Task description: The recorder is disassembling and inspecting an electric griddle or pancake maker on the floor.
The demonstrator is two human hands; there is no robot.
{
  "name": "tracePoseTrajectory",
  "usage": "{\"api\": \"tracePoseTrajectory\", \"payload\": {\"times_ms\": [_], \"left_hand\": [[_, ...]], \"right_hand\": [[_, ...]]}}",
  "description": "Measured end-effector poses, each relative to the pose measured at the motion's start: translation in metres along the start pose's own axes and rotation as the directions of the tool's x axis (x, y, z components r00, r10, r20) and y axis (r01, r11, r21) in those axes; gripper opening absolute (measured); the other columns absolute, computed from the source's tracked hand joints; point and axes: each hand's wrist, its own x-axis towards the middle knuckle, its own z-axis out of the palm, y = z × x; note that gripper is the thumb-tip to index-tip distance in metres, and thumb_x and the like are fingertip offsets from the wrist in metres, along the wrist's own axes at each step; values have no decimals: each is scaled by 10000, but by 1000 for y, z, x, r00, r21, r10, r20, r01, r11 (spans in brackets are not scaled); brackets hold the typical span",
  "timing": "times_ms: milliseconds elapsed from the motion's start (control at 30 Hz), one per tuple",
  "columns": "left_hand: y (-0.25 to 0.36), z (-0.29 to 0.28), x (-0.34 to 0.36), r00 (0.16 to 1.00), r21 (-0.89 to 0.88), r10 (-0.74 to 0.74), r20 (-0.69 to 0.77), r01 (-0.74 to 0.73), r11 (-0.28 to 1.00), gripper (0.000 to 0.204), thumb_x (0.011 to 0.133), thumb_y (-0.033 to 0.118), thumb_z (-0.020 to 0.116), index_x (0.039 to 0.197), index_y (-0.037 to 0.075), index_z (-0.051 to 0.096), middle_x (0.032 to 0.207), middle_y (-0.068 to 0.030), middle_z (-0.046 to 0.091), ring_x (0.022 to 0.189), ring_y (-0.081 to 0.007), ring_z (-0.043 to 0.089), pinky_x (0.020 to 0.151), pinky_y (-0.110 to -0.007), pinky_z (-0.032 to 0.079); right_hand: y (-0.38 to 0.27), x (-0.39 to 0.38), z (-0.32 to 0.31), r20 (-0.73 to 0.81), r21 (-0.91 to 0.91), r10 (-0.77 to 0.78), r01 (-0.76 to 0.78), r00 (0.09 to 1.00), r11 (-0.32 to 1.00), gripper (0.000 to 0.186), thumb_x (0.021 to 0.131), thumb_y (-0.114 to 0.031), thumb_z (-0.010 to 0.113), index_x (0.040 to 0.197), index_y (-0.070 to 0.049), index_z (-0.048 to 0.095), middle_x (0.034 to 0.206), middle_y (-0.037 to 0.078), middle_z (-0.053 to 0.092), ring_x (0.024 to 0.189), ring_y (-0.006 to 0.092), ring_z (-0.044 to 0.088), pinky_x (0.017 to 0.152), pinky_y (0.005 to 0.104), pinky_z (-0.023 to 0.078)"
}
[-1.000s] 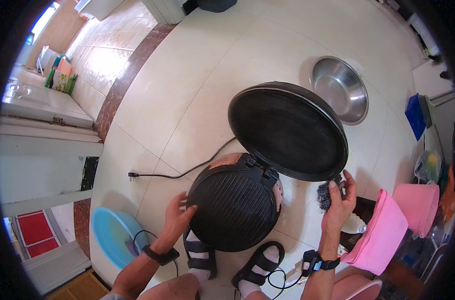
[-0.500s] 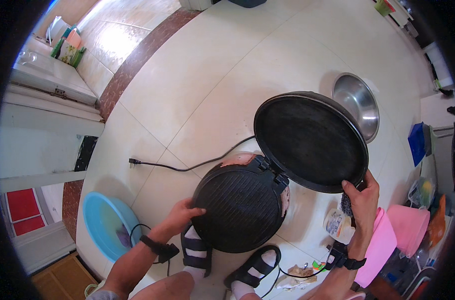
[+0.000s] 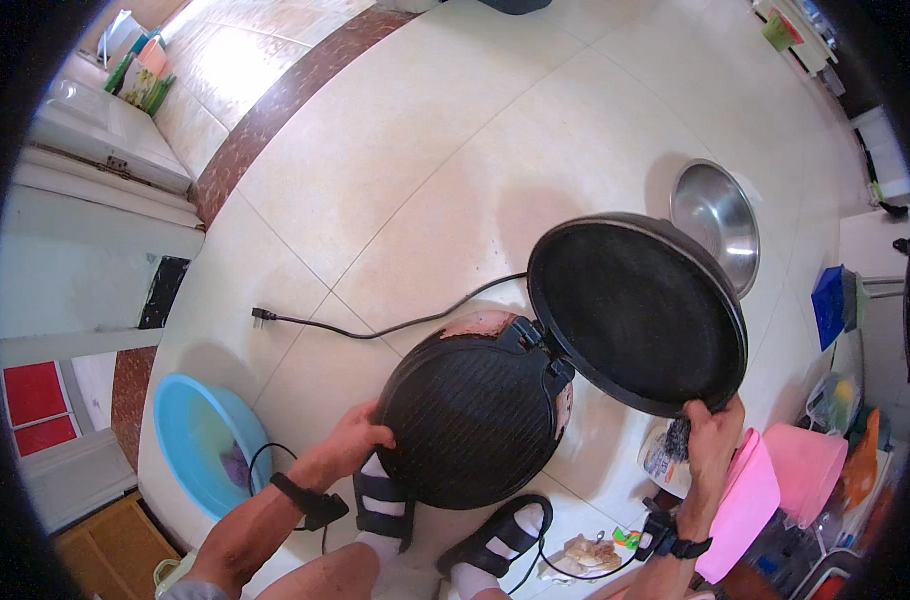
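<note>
A round black electric griddle lies open on the tiled floor by my sandalled feet, with a ridged lower plate (image 3: pixel 465 420) and a smooth lid (image 3: pixel 635 310) tipped back to the right on its hinge (image 3: pixel 538 345). My left hand (image 3: pixel 360 440) grips the lower plate's left edge. My right hand (image 3: pixel 710 430) holds the lid's lower right edge, together with a dark grey scrubbing pad (image 3: pixel 677 440). A black cord (image 3: pixel 395 330) with a plug runs out leftward. A white container (image 3: pixel 663 475) sits under the right hand.
A blue basin (image 3: pixel 180 425) with a purple cloth in water is left of me. A steel bowl (image 3: pixel 715 215) lies behind the lid. At right are pink cloth (image 3: pixel 735 510), a pink tub (image 3: pixel 805 480) and a blue dustpan (image 3: pixel 827 305). A white door (image 3: pixel 85 280) bounds the left.
The lid and my right hand have moved toward the right and downward in view. My left hand keeps to the plate's edge. The whole view has shifted slightly.
</note>
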Motion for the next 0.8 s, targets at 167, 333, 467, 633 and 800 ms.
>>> {"api": "tracePoseTrajectory", "payload": {"times_ms": [167, 333, 467, 633, 800], "left_hand": [[-2, 13, -15, 991, -2, 107, -77, -108, 994, 552, 653, -97, 515, 1194, -34, 604, 976, -42, 643, 854, -140, 581, 752, -256, 477], [2, 29, -31, 975, 73, 193, -112, -186, 980, 587, 620, -99, 496, 1192, -32, 610, 1001, -25, 661, 868, -136, 602, 758, -251, 494], [-10, 24, -38, 961, 94, 234, -148, -222, 970, 624, 604, -116, 478, 1206, -24, 609, 1061, -25, 676, 959, -143, 634, 852, -274, 514], [-7, 33, -49, 953, 82, 279, -116, -271, 959, 584, 632, -121, 494, 1200, -48, 610, 1056, -43, 671, 982, -144, 611, 888, -272, 484], [-6, 35, -48, 948, 92, 296, -120, -286, 954, 573, 648, -118, 505, 1208, -50, 607, 1064, -44, 671, 992, -147, 612, 898, -278, 485]], "right_hand": [[56, -40, -3, -153, 247, 67, -28, 986, 969, 437, 747, 40, 610, 1179, 87, 568, 1116, 114, 635, 979, 209, 592, 894, 288, 458], [93, -80, 6, -410, 318, 31, 111, 912, 942, 393, 774, 25, 610, 1159, 98, 579, 1119, 112, 631, 975, 206, 576, 898, 302, 442], [109, -111, 22, -528, 388, 104, 131, 843, 912, 406, 780, 38, 600, 1181, 78, 556, 1200, 126, 600, 1039, 219, 562, 922, 309, 444], [123, -134, 18, -512, 402, 120, 113, 850, 909, 424, 786, 17, 607, 1202, 78, 552, 1221, 145, 602, 1082, 252, 562, 977, 338, 427], [138, -149, 12, -524, 331, 128, 63, 842, 941, 370, 792, -2, 617, 1148, 95, 585, 1213, 162, 608, 1083, 269, 560, 1003, 354, 405]]}}
